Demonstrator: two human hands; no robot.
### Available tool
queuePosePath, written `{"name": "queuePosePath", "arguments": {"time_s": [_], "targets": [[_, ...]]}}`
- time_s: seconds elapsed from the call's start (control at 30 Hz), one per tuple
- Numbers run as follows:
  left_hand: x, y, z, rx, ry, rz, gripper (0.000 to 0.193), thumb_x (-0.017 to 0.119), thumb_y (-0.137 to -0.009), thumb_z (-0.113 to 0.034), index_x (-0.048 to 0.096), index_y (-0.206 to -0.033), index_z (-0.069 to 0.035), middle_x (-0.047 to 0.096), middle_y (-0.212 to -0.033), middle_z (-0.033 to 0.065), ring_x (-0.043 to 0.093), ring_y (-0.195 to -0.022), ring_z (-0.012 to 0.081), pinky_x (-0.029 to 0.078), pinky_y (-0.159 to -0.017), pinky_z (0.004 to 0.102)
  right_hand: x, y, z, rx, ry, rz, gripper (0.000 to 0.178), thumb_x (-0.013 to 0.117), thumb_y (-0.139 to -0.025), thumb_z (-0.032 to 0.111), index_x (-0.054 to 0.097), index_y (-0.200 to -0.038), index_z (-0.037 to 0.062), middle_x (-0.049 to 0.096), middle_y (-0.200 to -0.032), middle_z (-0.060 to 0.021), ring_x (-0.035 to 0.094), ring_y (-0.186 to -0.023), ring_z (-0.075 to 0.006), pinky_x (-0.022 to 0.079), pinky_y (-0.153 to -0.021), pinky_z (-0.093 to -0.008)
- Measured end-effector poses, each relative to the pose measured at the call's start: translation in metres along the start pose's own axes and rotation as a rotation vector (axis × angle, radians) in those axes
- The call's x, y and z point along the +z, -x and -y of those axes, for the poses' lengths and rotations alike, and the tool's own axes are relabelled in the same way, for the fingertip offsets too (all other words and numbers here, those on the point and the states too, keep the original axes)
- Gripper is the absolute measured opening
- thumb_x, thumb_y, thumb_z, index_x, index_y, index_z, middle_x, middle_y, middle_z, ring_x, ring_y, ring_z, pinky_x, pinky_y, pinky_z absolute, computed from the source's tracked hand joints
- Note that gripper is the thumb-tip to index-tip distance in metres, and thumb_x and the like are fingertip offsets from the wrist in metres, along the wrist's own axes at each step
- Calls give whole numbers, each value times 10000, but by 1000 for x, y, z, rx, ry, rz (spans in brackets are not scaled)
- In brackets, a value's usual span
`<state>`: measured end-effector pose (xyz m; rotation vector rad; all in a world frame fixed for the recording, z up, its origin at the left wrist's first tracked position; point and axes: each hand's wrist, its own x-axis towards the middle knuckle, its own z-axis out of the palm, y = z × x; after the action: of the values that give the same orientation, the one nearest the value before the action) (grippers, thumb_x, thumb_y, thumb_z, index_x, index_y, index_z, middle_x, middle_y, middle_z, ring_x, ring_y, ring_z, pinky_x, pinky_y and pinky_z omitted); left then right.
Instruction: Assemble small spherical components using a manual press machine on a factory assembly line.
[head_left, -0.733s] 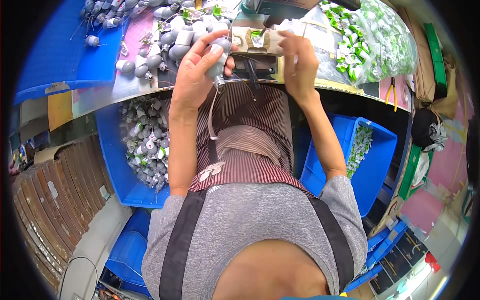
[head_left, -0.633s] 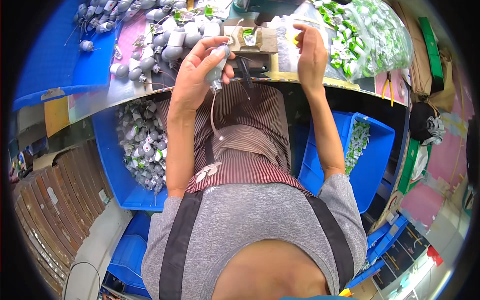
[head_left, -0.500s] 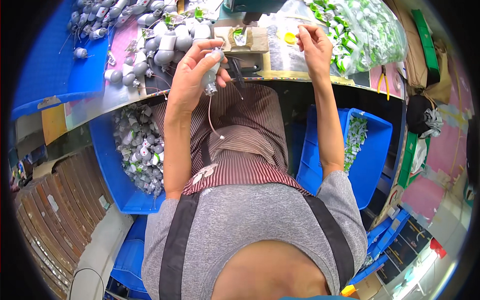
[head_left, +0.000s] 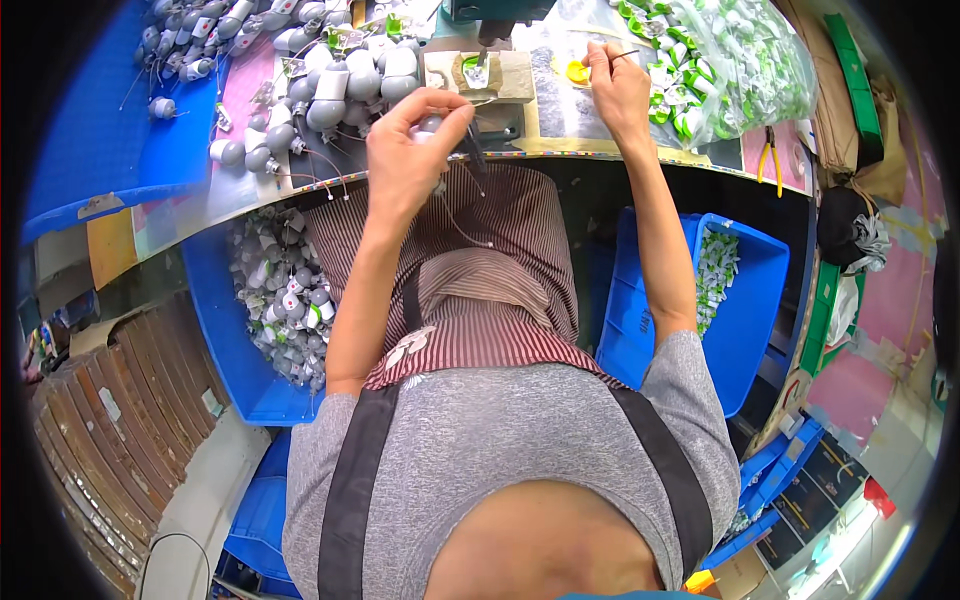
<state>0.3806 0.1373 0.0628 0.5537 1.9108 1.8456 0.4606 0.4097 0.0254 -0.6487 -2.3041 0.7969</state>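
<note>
The left hand (head_left: 405, 150)'s fingers are curled, thumb and forefinger nearly meeting, around a grey bulb-shaped plastic part (head_left: 431, 124), now mostly hidden. A moment ago the part showed plainly; the hand has since turned and moved rightward, and the thin pale cable (head_left: 465, 234) has swung right over the lap. This seems to be repositioning rather than release. The right hand (head_left: 622, 95) has shifted slightly left; its fingers are bent nearly together beside a yellow disc (head_left: 578, 72), a dark sliver (head_left: 627, 53) showing there, though I cannot tell whether it is gripped. Upper centre, a green-and-white plastic piece (head_left: 475, 69) sits unchanged in a pale block (head_left: 515, 76) on the worktop (head_left: 562, 118).
</note>
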Motion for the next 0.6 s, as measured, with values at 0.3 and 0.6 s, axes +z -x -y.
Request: {"name": "queuePosePath", "arguments": {"time_s": [0.3, 0.6], "targets": [[25, 5, 13, 658, -620, -60, 124, 724, -850, -27, 662, -956, -45, 711, -1184, 108, 705, -880, 316, 575, -765, 376, 22, 13, 83, 287, -908, 289, 282, 589, -1053, 292, 664, -908, 62, 625, -698, 16, 505, -551, -33, 357, -489, -174], [26, 6, 26, 658, -750, -56, 112, 688, -852, -75, 622, -939, -55, 686, -1273, 50, 685, -820, 253, 585, -666, 385, 47, 15, 94, -119, -279, 230, 261, 549, -1050, 188, 654, -929, -19, 634, -677, -10, 581, -585, -78, 484, -549, -233]]}}
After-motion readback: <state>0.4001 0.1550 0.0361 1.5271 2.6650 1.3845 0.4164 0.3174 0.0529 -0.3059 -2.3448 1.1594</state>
